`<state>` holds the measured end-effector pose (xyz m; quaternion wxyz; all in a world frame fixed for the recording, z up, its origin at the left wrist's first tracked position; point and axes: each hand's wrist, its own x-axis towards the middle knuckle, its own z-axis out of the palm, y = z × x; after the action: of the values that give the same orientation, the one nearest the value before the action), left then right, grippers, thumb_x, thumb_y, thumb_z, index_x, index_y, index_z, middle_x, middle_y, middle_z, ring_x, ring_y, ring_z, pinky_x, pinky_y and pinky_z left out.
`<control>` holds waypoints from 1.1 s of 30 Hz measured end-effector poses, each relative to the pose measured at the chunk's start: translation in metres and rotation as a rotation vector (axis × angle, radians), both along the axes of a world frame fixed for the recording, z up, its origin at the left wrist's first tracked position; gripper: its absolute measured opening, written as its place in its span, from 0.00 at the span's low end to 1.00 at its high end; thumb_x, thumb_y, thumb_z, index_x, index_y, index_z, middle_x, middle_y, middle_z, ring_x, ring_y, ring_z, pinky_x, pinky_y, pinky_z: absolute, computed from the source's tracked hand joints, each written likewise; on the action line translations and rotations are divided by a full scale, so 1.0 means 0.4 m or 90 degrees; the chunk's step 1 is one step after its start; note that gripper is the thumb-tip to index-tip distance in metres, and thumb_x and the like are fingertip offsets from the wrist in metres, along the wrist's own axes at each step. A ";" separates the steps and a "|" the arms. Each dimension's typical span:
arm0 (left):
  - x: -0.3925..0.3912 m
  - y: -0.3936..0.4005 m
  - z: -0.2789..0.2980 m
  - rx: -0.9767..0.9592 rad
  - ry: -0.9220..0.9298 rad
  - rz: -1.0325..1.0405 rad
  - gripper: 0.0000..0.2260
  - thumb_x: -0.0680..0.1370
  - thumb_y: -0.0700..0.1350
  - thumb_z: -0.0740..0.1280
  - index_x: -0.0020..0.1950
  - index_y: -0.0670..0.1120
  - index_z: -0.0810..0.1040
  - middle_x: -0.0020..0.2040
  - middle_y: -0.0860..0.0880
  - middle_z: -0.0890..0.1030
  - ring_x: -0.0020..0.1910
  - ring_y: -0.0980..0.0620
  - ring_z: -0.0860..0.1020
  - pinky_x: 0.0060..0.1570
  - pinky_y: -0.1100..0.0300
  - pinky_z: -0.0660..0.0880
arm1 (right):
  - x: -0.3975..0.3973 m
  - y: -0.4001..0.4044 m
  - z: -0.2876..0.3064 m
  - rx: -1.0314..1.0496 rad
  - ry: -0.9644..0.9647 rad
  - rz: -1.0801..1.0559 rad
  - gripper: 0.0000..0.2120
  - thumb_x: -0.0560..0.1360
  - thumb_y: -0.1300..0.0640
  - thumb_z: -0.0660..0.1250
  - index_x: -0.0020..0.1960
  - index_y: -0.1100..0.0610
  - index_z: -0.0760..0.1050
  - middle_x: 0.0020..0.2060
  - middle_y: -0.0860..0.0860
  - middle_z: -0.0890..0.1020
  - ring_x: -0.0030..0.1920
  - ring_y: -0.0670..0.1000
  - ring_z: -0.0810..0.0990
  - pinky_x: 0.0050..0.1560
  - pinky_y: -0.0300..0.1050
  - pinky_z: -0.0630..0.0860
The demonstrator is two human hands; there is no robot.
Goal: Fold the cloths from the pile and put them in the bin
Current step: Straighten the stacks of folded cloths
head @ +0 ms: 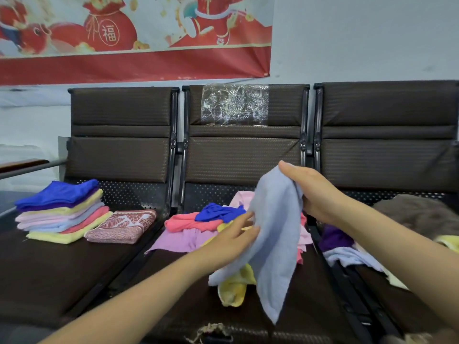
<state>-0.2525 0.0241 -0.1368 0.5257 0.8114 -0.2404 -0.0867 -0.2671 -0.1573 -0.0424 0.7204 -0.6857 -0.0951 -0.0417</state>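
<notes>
A light blue cloth [273,244] hangs above the middle seat. My right hand [313,192] grips its top corner and holds it up. My left hand [233,237] holds its left edge lower down, fingers tucked behind the fabric. Under it lies the loose pile of cloths [198,232]: pink, royal blue, lilac and a yellow one [234,289] at the front. A stack of folded cloths [62,212] sits on the left seat, with a folded red patterned cloth [121,225] beside it. No bin is in view.
Three dark brown bench seats [74,269] run across the view with backrests behind. More loose cloths [347,254] and a brown furry thing [419,212] lie on the right seat. A torn patch [211,331] marks the middle seat's front edge.
</notes>
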 end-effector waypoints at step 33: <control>0.097 0.169 0.147 0.025 -0.060 0.167 0.09 0.80 0.44 0.62 0.43 0.49 0.81 0.33 0.56 0.78 0.32 0.53 0.72 0.32 0.60 0.65 | 0.010 -0.117 -0.055 -0.318 0.166 -0.049 0.09 0.72 0.56 0.68 0.45 0.62 0.74 0.38 0.58 0.76 0.39 0.53 0.73 0.41 0.45 0.68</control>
<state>-0.2137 0.0915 -0.0780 0.5046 0.8492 -0.1547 0.0165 -0.2629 -0.2039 -0.0644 0.5329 -0.8448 0.0173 0.0445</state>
